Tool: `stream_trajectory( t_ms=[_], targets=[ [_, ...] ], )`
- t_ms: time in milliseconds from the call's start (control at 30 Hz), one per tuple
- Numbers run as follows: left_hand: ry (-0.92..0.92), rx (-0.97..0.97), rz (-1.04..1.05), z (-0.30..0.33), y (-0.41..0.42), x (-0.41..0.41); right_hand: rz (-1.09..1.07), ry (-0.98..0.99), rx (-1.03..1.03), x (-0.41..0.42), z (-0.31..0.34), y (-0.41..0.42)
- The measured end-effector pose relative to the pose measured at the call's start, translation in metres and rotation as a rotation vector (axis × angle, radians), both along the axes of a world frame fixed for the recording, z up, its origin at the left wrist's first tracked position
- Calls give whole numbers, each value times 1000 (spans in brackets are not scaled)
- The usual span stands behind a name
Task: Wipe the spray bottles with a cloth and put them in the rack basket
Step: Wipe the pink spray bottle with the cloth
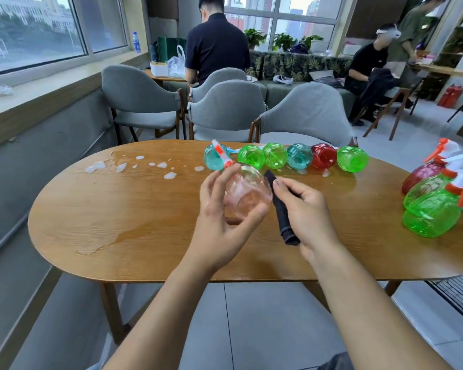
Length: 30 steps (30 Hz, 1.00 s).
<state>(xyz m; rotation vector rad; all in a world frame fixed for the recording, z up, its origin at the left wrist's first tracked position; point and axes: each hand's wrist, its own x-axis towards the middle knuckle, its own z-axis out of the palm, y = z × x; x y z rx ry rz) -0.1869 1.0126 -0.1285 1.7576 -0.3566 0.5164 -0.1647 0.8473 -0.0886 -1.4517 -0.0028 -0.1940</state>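
Note:
My left hand (219,217) grips a clear pinkish spray bottle (247,189) above the middle of the wooden table (118,222), its orange-and-white trigger head (222,154) pointing away from me. My right hand (305,209) holds a dark rolled cloth (282,209) against the bottle's right side. Several bottles lie on their sides in a row along the far edge: teal (215,157), green (251,156), green (275,155), teal (300,156), red (324,155) and green (352,158).
At the table's right end stand more bottles, green (430,214) and red (421,174), with orange-white triggers. Foam blobs (96,166) and a wet patch (112,236) mark the left side. Grey chairs (305,113) stand behind the table. People sit and stand beyond.

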Motion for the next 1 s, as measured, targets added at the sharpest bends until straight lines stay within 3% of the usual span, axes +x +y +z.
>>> stream_trajectory(
  t_ms=[333,500,733,1000],
  targets=[
    [170,-150,-194,7,-93,9,-164,80,6,-26,-10,-95],
    [234,-102,-314,10,-154,1,-276,85,-6,-45,-22,-161],
    [155,37,-379,9,-249,6,-446,119,30,-65,-40,-247],
    [207,98,-486,-10,-342,11,-675,111,-88,-78,-68,-327]
  ],
)
